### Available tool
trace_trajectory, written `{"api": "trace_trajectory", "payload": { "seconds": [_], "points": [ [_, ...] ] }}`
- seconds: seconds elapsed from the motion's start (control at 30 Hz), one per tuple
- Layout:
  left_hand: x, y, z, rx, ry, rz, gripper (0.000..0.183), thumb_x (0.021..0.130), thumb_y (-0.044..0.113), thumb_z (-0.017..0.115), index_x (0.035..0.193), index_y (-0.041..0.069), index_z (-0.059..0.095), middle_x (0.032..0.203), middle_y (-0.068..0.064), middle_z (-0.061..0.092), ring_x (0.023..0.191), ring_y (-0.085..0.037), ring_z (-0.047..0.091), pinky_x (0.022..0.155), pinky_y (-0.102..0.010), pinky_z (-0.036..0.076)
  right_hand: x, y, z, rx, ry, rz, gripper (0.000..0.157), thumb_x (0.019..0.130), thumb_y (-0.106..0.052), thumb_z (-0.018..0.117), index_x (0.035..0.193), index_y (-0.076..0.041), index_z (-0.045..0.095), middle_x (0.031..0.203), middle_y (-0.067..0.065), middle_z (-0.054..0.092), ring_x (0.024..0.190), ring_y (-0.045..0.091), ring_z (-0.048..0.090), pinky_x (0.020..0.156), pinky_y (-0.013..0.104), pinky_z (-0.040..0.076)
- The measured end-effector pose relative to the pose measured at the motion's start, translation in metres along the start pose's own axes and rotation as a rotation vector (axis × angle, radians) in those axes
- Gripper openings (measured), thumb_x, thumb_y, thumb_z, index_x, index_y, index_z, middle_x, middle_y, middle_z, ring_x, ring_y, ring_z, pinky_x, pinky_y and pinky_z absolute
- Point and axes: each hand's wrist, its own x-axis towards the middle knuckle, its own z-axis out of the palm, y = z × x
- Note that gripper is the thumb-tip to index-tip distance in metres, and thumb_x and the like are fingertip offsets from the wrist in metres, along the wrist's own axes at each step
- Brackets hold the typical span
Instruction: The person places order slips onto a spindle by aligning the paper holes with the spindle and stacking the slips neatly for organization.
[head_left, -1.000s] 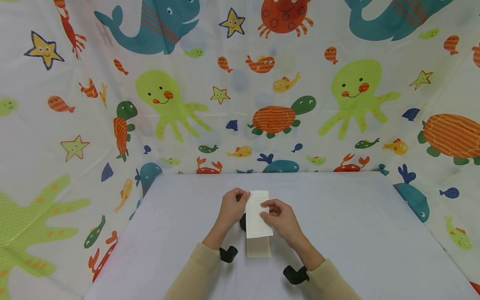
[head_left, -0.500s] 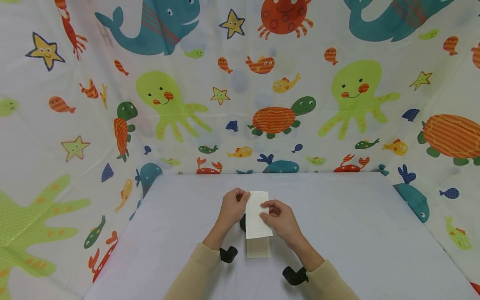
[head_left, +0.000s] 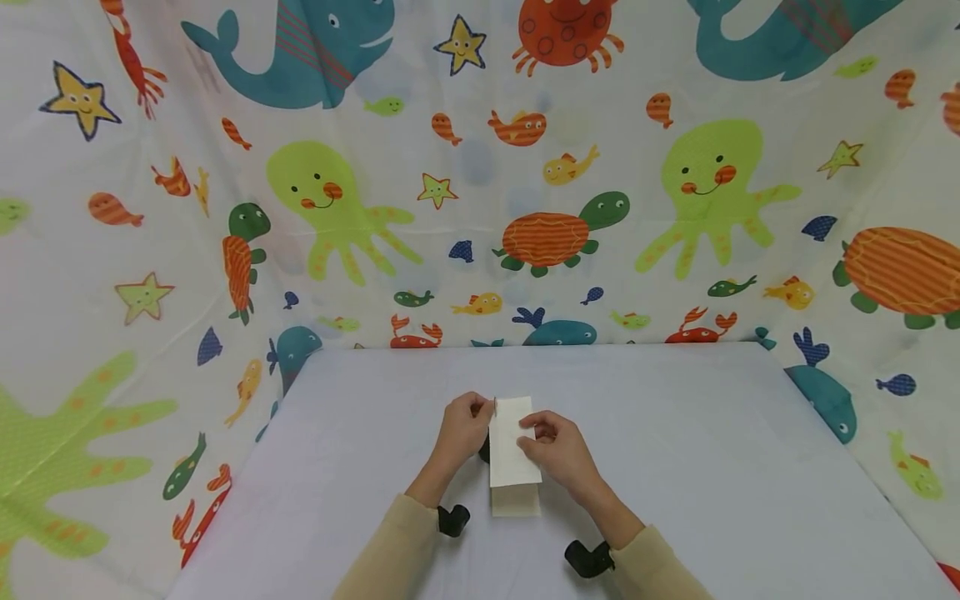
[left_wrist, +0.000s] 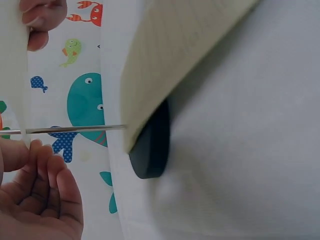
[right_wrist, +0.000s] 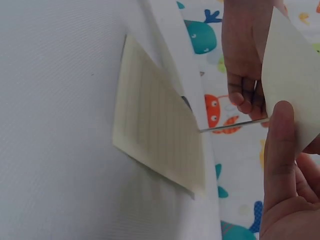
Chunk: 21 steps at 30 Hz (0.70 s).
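Note:
A slip of lined cream paper (head_left: 515,442) is held up between both hands, above the table. My left hand (head_left: 460,432) pinches its upper left edge between thumb and fingers. On the right edge, the thumb and fingers of my right hand (head_left: 561,452) pinch it. The thin metal rod of a paper spike (left_wrist: 75,130) passes through the held slip near the left fingertips, with its end sticking out beyond. Lower down, another lined slip (right_wrist: 155,115) is on the same rod, resting at the dark base (left_wrist: 152,145). In the head view the held slip covers most of that lower slip.
A white cloth covers the table (head_left: 675,467). Behind and beside it hangs a curtain (head_left: 450,275) printed with sea animals. Black wrist camera mounts (head_left: 588,558) stick out inward from both sleeves.
Both hands have come slightly lower, bringing the held slip down toward the lower slip. Each hand keeps its pinch. The lower slip stays in place.

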Motion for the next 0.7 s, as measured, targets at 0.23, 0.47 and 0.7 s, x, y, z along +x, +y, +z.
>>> {"api": "trace_trajectory", "payload": {
  "seconds": [0.23, 0.47, 0.7],
  "points": [
    [-0.001, -0.01, 0.004, 0.005, -0.015, -0.033, 0.015, 0.101, 0.017, 0.062, 0.098, 0.003, 0.068, 0.085, -0.005, 0.06, 0.077, -0.018, 0.054, 0.064, -0.03, 0.048, 0.0, 0.007, 0.004, -0.093, -0.005, -0.01, 0.02, 0.086, -0.008, 0.078, 0.104, -0.006, 0.071, 0.086, 0.005, 0.054, 0.072, 0.017, 0.049, 0.057, 0.025, 0.041],
    [0.0, -0.019, 0.008, 0.008, -0.01, -0.054, 0.013, 0.099, 0.015, 0.065, 0.096, 0.003, 0.067, 0.084, -0.005, 0.06, 0.076, -0.018, 0.053, 0.064, -0.03, 0.046, -0.002, 0.012, 0.006, -0.187, -0.015, -0.043, 0.017, 0.083, -0.005, 0.078, 0.099, -0.005, 0.07, 0.079, 0.001, 0.055, 0.065, 0.014, 0.049, 0.053, 0.025, 0.041],
    [-0.001, -0.028, 0.009, 0.062, -0.044, -0.033, 0.012, 0.097, 0.015, 0.067, 0.091, 0.005, 0.066, 0.079, -0.003, 0.058, 0.071, -0.016, 0.052, 0.06, -0.03, 0.045, -0.006, 0.017, 0.006, -0.277, -0.063, -0.071, 0.015, 0.084, -0.004, 0.076, 0.097, -0.004, 0.068, 0.073, 0.0, 0.055, 0.059, 0.013, 0.049, 0.051, 0.027, 0.042]
  ]
}}
